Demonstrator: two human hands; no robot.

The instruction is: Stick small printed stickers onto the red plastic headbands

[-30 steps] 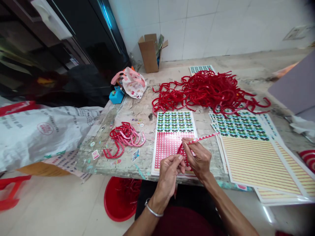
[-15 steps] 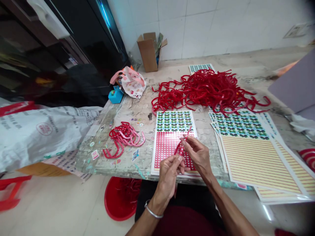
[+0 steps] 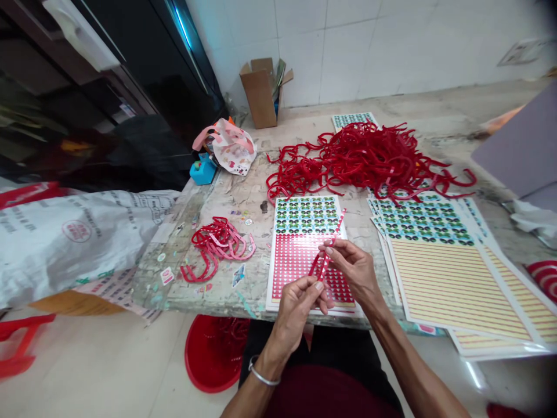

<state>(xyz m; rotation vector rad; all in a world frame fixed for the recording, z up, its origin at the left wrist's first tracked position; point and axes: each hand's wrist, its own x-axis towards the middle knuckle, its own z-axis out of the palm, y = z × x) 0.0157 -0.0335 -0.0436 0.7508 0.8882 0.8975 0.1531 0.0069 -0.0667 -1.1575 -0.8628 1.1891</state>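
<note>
My left hand [image 3: 298, 305] is closed, with thumb and fingers pinching the lower end of a dark red curved hairband [image 3: 314, 265]. Along that band runs a red sticker strip with white hearts [image 3: 341, 219], its upper end sticking out free. My right hand [image 3: 353, 268] pinches strip and band together higher up, between thumb and fingertips. Beneath both hands lies a sticker sheet [image 3: 292, 255], green and blue pictures at its top and rows of white hearts on red below. Fingers hide part of the band.
A large pile of red hairbands [image 3: 369, 154] covers the back of the worn table [image 3: 209, 200]. A smaller heap of bands [image 3: 221, 241] lies left. More sheets [image 3: 452, 278] overlap at right. A blue tape dispenser [image 3: 202, 172], a bag [image 3: 235, 148] and a cardboard box [image 3: 260, 96] stand behind; a red basin [image 3: 204, 377] sits below.
The heart strip now reaches farther up and right beyond my right hand, and more of it shows between my hands. My right hand has shifted slightly right; the view has moved a little.
</note>
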